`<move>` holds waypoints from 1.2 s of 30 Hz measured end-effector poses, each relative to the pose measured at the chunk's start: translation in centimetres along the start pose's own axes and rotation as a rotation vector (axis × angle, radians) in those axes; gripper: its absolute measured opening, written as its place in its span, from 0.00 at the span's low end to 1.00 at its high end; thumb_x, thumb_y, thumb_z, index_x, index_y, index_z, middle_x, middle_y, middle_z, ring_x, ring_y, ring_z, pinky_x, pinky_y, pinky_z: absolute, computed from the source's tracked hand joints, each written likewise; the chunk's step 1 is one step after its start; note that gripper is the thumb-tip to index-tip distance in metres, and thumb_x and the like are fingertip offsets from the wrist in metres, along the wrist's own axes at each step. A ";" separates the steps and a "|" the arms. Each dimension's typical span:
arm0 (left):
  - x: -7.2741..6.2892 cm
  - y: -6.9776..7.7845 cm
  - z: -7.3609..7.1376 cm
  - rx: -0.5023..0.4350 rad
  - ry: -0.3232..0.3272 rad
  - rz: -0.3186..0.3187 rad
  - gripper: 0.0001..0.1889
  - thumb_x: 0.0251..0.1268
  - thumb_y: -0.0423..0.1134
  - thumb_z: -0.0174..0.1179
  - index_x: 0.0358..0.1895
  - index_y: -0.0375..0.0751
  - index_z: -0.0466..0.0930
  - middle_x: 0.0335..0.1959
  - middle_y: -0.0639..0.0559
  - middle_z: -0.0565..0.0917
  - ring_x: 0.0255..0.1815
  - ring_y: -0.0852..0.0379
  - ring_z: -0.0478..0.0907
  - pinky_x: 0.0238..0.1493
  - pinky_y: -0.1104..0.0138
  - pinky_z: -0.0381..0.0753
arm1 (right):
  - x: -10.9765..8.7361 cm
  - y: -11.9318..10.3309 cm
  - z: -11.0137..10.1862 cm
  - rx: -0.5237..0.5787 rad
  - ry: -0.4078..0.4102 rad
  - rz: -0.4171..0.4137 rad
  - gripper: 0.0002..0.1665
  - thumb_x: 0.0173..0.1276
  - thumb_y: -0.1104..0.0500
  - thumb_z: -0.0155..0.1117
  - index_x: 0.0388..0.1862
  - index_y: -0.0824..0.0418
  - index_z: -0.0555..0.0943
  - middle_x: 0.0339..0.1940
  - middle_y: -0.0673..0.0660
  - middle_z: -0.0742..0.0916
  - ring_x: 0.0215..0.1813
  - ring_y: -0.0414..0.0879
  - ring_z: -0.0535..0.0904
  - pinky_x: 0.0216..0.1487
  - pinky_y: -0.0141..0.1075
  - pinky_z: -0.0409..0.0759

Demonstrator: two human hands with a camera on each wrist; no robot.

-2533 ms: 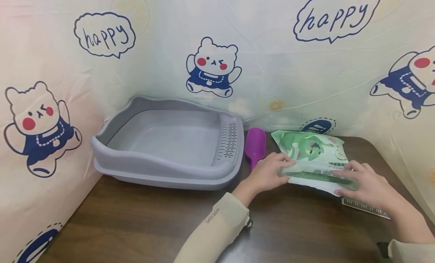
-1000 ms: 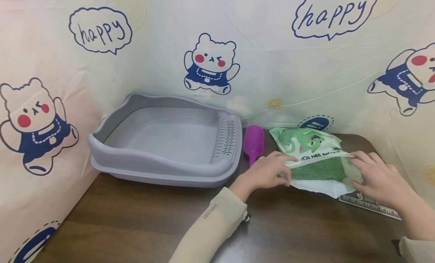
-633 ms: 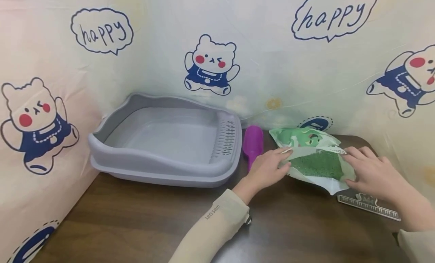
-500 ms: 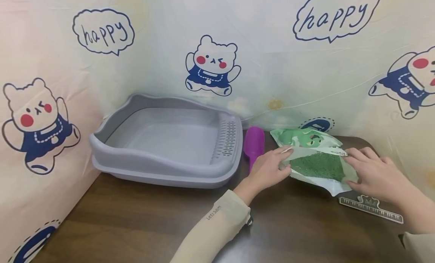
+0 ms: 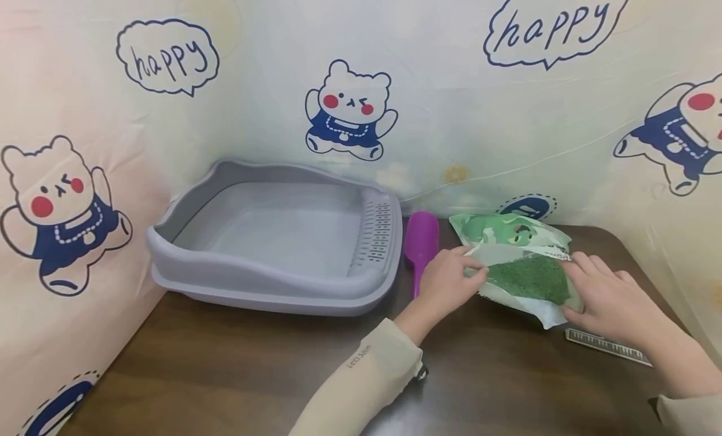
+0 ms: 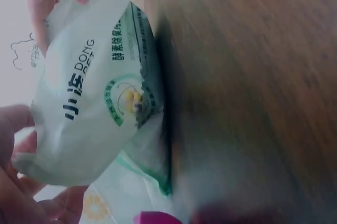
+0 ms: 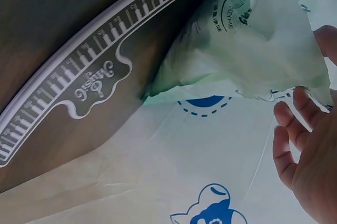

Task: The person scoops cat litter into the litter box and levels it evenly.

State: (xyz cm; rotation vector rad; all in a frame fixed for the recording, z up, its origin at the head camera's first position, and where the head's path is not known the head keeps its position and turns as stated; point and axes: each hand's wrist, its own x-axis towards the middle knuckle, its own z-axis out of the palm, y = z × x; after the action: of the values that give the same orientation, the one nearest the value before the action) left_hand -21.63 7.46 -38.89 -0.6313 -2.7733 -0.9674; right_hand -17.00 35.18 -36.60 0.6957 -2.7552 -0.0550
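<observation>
A green-and-white bag of cat litter (image 5: 485,228) lies at the right of the table, its mouth spread wide. Green granules (image 5: 533,279) show inside. My left hand (image 5: 451,279) pinches the left side of the mouth between thumb and fingers; in the left wrist view those fingers (image 6: 68,203) curl at the bag's edge. On the opposite side, my right hand (image 5: 612,298) holds the edge with its thumb below and fingers above. The right wrist view shows several of its fingers (image 7: 287,153) curled beside the bag (image 7: 284,39).
A grey litter box (image 5: 271,285) with a slotted end stands on the left of the brown table (image 5: 225,361). Between box and bag lies a purple scoop (image 5: 423,235), partly behind my left hand. A clear "Music" clip with piano keys (image 7: 95,71) lies near my right hand.
The bag's mouth has gone from a narrow slit to a wide gap, baring the green granules. Both hands stay at its two sides, with only small shifts of the fingers.
</observation>
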 end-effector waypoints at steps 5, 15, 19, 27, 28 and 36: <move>-0.1 0.4 -0.2 0.152 -0.016 -0.012 0.12 0.58 0.49 0.63 0.44 0.67 0.89 0.69 0.67 0.74 0.61 0.56 0.78 0.28 0.71 0.73 | -0.1 0.3 -0.1 -0.011 0.015 0.014 0.33 0.43 0.54 0.72 0.49 0.64 0.76 0.47 0.58 0.76 0.48 0.56 0.71 0.25 0.48 0.68; -0.5 -0.1 -0.5 0.186 -0.183 0.011 0.40 0.56 0.44 0.62 0.73 0.79 0.59 0.82 0.63 0.47 0.56 0.54 0.76 0.29 0.64 0.72 | -0.5 0.9 -0.6 -0.009 -0.148 0.044 0.44 0.45 0.49 0.78 0.62 0.62 0.75 0.65 0.63 0.71 0.62 0.62 0.65 0.37 0.60 0.72; -0.9 -0.7 -0.6 0.140 -0.255 0.040 0.46 0.55 0.42 0.65 0.75 0.81 0.52 0.83 0.62 0.40 0.38 0.57 0.74 0.23 0.67 0.69 | -0.7 1.1 -1.0 0.020 -0.205 0.045 0.49 0.44 0.53 0.79 0.67 0.61 0.72 0.76 0.62 0.63 0.67 0.63 0.61 0.41 0.62 0.72; -1.2 -1.6 -0.8 0.120 -0.316 0.088 0.51 0.55 0.43 0.67 0.76 0.82 0.44 0.83 0.61 0.34 0.34 0.58 0.74 0.26 0.66 0.71 | -0.7 0.7 -1.3 0.036 -0.226 0.058 0.51 0.42 0.54 0.78 0.69 0.58 0.70 0.68 0.62 0.67 0.61 0.63 0.63 0.37 0.54 0.70; -1.3 -1.6 -0.8 0.126 -0.311 0.094 0.51 0.55 0.44 0.67 0.76 0.82 0.45 0.83 0.61 0.35 0.38 0.58 0.74 0.29 0.66 0.72 | -0.7 0.6 -1.3 0.033 -0.228 0.067 0.51 0.42 0.53 0.79 0.69 0.58 0.70 0.65 0.62 0.69 0.59 0.63 0.65 0.36 0.53 0.70; -1.5 -1.1 -1.0 0.172 -0.285 0.184 0.42 0.60 0.49 0.67 0.73 0.82 0.54 0.82 0.64 0.32 0.73 0.50 0.65 0.53 0.50 0.76 | -0.8 0.5 -0.9 0.012 -0.214 0.082 0.52 0.46 0.48 0.78 0.70 0.61 0.68 0.53 0.65 0.81 0.47 0.63 0.80 0.28 0.54 0.77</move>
State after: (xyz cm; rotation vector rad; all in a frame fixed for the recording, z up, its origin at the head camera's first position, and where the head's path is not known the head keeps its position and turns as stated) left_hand -20.75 5.52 -39.16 -1.0464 -2.9275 -0.6378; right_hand -16.31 36.05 -35.89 0.6111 -2.9879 -0.1012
